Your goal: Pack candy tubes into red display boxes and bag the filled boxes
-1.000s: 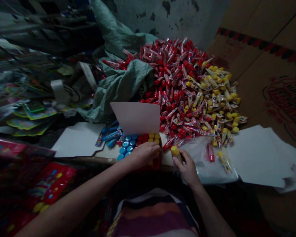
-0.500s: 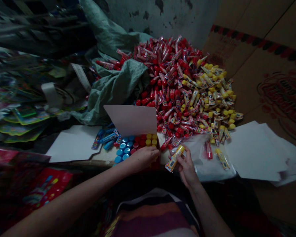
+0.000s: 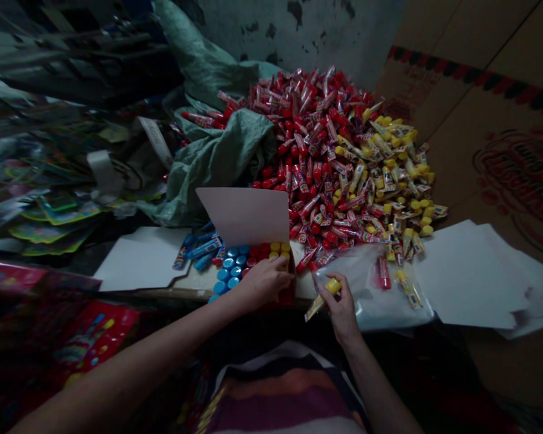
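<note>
My left hand [image 3: 266,279] reaches over the near right part of an open box [image 3: 253,214], its fingers apart and resting on yellow caps [image 3: 279,248]. Upright tubes fill the box in colour groups: blue caps [image 3: 228,263] on the left, red caps [image 3: 255,251] in the middle, yellow on the right. Just right of the box, my right hand [image 3: 344,310] is closed on a yellow-capped candy tube [image 3: 322,298], tilted with its wrapper end pointing down left. Under and beyond that hand lies a clear plastic bag [image 3: 366,301]. My left hand hides some of the caps.
A big heap of red-capped tubes [image 3: 310,157] and yellow-capped tubes [image 3: 407,181] rises behind the box. Several blue tubes [image 3: 203,248] lie left of it. White card sheets [image 3: 138,259] lie left, more card [image 3: 475,277] right. A green sack [image 3: 221,157] and a large carton [image 3: 489,181] stand around.
My left hand has moved up and slightly left, from the box's right edge onto the yellow caps. In my right hand the tube has turned and sits slightly lower.
</note>
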Available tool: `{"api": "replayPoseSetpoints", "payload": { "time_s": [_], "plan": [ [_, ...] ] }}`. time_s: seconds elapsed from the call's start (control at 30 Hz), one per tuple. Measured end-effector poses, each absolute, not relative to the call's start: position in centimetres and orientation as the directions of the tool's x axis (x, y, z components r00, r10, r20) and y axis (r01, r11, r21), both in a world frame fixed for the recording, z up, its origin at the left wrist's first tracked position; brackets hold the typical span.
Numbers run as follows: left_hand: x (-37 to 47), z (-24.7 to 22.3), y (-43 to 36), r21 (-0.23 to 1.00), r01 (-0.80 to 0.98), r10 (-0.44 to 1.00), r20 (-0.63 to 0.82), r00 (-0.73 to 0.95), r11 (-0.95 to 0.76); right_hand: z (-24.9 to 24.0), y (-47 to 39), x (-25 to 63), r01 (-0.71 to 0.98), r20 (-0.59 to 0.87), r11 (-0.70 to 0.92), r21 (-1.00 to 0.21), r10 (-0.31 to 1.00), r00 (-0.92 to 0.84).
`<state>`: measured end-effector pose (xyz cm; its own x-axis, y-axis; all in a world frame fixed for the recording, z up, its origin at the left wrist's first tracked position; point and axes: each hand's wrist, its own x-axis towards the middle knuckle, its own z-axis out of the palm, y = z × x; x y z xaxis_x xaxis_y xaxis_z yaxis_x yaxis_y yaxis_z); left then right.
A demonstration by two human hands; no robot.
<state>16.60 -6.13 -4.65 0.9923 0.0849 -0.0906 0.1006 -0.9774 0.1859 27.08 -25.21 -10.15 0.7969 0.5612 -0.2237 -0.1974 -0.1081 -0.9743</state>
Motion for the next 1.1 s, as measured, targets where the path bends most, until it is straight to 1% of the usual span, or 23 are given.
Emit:
{"api": "replayPoseSetpoints", "payload": {
  "time_s": [0.1,0.17,0.23,0.3,0.37,0.4,0.47,0.5,0.57,0.6,0.67,0.73,0.83,0.93,1.1],
  "plan": [
    [15.3,-4.8,-5.5,0.282,0.160,0.161,-0.019,0.987,-0.946,-10.1,-24.9,26.6,-0.228,-0.263,-0.135,-0.964,0.584,0.768],
    [14.3,-4.9,-5.5,0.313,0.156,0.179,0.048,0.983,-0.937,-10.0,-24.7,26.3,-0.285,-0.306,-0.128,-0.950,0.576,0.758],
    [13.4,-4.8,-5.8,0.300,0.134,0.160,0.061,0.985,-0.944,-10.1,-24.4,26.1,-0.386,-0.376,-0.116,-0.915,0.590,0.714],
    [13.0,-4.7,-6.2,0.262,0.124,0.136,0.026,0.990,-0.957,-10.1,-24.2,26.0,-0.479,-0.422,-0.083,-0.874,0.620,0.662],
    [12.8,-4.5,-6.5,0.237,0.122,0.124,-0.004,0.992,-0.964,-10.3,-24.1,25.9,-0.519,-0.428,-0.056,-0.853,0.643,0.635],
    [12.9,-4.5,-6.5,0.233,0.123,0.125,-0.008,0.992,-0.965,-10.4,-24.0,25.8,-0.506,-0.422,-0.061,-0.860,0.644,0.639],
    [12.9,-4.5,-6.5,0.246,0.124,0.126,-0.010,0.992,-0.961,-10.6,-24.0,25.8,-0.402,-0.386,-0.127,-0.907,0.631,0.673],
    [13.0,-4.6,-6.4,0.257,0.126,0.128,-0.010,0.992,-0.958,-10.7,-24.0,25.8,-0.313,-0.352,-0.177,-0.933,0.622,0.699],
    [13.0,-4.8,-6.2,0.281,0.130,0.131,-0.015,0.991,-0.951,-10.6,-23.9,25.8,-0.073,-0.237,-0.280,-0.957,0.615,0.752],
    [12.9,-4.9,-6.2,0.289,0.129,0.130,-0.016,0.991,-0.949,-10.5,-23.9,25.8,0.063,-0.160,-0.323,-0.944,0.617,0.770],
    [12.8,-5.1,-6.1,0.300,0.120,0.122,-0.011,0.992,-0.946,-10.1,-23.7,25.7,0.308,-0.001,-0.381,-0.872,0.631,0.776],
    [12.7,-5.2,-6.1,0.305,0.112,0.118,0.001,0.993,-0.946,-9.6,-23.4,25.5,0.474,0.111,-0.395,-0.787,0.665,0.739],
    [12.6,-5.3,-6.1,0.315,0.107,0.118,0.016,0.993,-0.943,-9.0,-22.9,25.1,0.605,0.191,-0.353,-0.713,0.734,0.652],
    [12.5,-5.3,-6.0,0.330,0.102,0.118,0.028,0.993,-0.938,-9.0,-22.6,24.8,0.695,0.236,-0.301,-0.653,0.791,0.564],
    [12.4,-5.6,-5.9,0.362,0.091,0.119,0.054,0.991,-0.928,-9.3,-22.8,24.5,0.741,0.255,-0.286,-0.607,0.813,0.523]
  ]
}}
